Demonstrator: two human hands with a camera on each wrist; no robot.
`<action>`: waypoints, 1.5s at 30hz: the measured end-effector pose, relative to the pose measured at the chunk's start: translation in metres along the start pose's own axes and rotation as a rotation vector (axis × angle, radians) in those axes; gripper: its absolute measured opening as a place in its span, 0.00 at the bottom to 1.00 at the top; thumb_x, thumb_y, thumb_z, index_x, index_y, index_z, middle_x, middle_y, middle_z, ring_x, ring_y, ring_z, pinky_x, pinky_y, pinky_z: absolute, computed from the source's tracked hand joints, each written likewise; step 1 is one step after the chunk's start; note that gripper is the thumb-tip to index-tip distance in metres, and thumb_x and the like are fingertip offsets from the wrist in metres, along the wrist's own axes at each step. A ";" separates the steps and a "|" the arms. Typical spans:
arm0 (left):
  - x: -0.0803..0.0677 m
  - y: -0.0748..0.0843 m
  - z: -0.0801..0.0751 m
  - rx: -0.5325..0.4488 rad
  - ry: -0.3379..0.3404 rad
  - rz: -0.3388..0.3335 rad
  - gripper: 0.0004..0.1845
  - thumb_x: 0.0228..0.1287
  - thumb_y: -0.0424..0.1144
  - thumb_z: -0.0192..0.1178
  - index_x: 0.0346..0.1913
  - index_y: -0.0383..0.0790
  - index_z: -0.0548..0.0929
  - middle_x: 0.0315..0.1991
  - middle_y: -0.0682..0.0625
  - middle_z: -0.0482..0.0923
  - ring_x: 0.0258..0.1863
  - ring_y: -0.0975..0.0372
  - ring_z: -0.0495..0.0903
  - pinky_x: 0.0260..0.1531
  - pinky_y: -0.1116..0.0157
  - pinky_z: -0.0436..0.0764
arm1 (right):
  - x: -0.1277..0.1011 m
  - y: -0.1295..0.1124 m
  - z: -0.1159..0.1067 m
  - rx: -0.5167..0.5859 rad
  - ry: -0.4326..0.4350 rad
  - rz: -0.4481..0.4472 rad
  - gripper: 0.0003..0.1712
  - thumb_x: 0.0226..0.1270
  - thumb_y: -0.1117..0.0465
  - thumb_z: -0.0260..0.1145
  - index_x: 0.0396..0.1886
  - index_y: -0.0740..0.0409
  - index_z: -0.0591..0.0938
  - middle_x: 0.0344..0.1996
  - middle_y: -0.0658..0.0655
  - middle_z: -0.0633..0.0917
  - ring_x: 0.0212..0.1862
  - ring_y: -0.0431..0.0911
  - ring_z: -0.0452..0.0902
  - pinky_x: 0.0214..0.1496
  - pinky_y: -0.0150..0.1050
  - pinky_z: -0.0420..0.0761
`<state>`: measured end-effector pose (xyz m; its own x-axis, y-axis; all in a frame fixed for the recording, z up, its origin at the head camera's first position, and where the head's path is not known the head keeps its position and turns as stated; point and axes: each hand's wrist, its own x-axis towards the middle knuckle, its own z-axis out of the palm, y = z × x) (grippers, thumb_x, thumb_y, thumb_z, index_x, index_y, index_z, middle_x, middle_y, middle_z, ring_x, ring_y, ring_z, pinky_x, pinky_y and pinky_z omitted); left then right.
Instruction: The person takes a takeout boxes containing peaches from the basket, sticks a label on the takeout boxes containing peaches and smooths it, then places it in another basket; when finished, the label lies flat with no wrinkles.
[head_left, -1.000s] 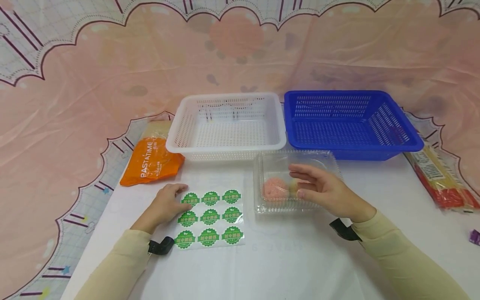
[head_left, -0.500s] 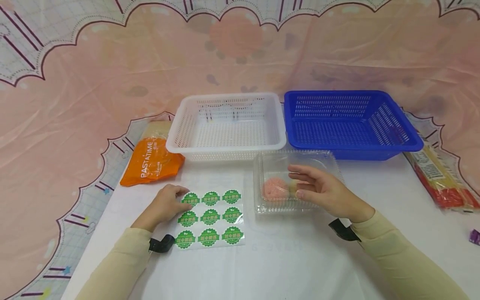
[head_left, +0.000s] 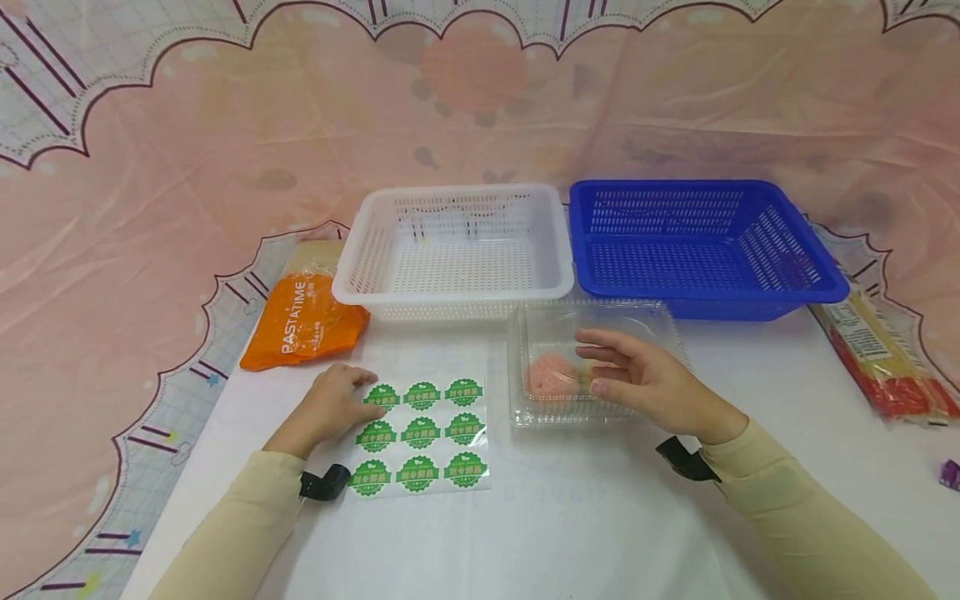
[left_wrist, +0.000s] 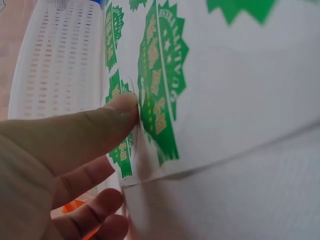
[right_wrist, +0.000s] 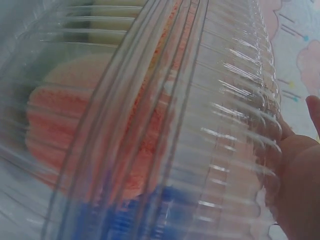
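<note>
Fingers of the left hand (head_left: 330,406) curl at the nine o'clock edge of the clear sheet of nine round green stickers (head_left: 418,435), the thumb (left_wrist: 107,122) pressing a corner sticker's rim. The right hand (head_left: 647,379), fingers relaxed and slightly spread, rests on the clear ribbed plastic clamshell box (head_left: 592,360) holding a pink round cake (head_left: 551,374), at three o'clock of the sheet. Judged step: lifting a sticker. Next calls for peeling it cleanly without tearing.

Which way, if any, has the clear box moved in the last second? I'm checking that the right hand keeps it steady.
No. The clear box sits just in front of the white basket and the blue basket, as before.
</note>
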<state>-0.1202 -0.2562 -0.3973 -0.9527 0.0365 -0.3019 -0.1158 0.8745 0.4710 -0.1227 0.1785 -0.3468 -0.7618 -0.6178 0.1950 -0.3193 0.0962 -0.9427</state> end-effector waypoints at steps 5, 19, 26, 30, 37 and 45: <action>0.000 0.000 0.000 -0.004 -0.007 -0.009 0.28 0.57 0.42 0.74 0.58 0.30 0.80 0.57 0.35 0.71 0.55 0.44 0.69 0.62 0.41 0.69 | 0.001 0.000 0.000 0.011 -0.009 0.022 0.33 0.71 0.73 0.61 0.73 0.73 0.62 0.70 0.72 0.65 0.68 0.65 0.63 0.64 0.35 0.73; -0.003 0.011 -0.001 0.002 -0.020 -0.142 0.39 0.58 0.41 0.74 0.66 0.26 0.68 0.54 0.32 0.74 0.50 0.43 0.72 0.58 0.41 0.74 | 0.002 -0.001 0.001 0.011 -0.008 0.044 0.34 0.71 0.73 0.62 0.73 0.74 0.61 0.70 0.76 0.63 0.67 0.71 0.62 0.62 0.34 0.75; -0.005 0.015 0.000 -0.060 -0.024 -0.196 0.37 0.58 0.40 0.73 0.65 0.28 0.68 0.53 0.33 0.77 0.47 0.44 0.76 0.54 0.42 0.77 | 0.003 -0.001 0.001 0.023 -0.011 0.052 0.35 0.71 0.73 0.62 0.73 0.75 0.60 0.69 0.77 0.63 0.66 0.73 0.63 0.60 0.34 0.76; -0.006 0.012 0.000 -0.113 -0.033 -0.205 0.37 0.59 0.41 0.73 0.66 0.32 0.67 0.54 0.34 0.76 0.49 0.44 0.74 0.54 0.42 0.76 | 0.004 -0.002 0.001 0.030 -0.014 0.065 0.35 0.71 0.73 0.62 0.73 0.75 0.59 0.69 0.78 0.63 0.66 0.75 0.63 0.59 0.34 0.77; -0.005 0.011 0.002 -0.150 -0.025 -0.200 0.35 0.60 0.40 0.72 0.66 0.34 0.68 0.47 0.39 0.75 0.46 0.48 0.73 0.51 0.48 0.78 | 0.004 -0.002 0.001 0.020 0.000 0.079 0.35 0.71 0.72 0.62 0.74 0.72 0.61 0.68 0.76 0.65 0.65 0.73 0.64 0.57 0.34 0.78; -0.006 0.008 0.002 -0.120 -0.032 -0.176 0.31 0.60 0.41 0.71 0.63 0.32 0.74 0.45 0.40 0.76 0.44 0.48 0.73 0.48 0.49 0.77 | 0.003 -0.001 0.001 -0.008 0.011 0.087 0.34 0.72 0.70 0.63 0.74 0.69 0.62 0.67 0.71 0.68 0.64 0.51 0.73 0.56 0.36 0.79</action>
<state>-0.1149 -0.2488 -0.3931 -0.9056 -0.0948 -0.4135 -0.3140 0.8050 0.5033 -0.1246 0.1757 -0.3450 -0.7926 -0.5987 0.1157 -0.2564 0.1550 -0.9541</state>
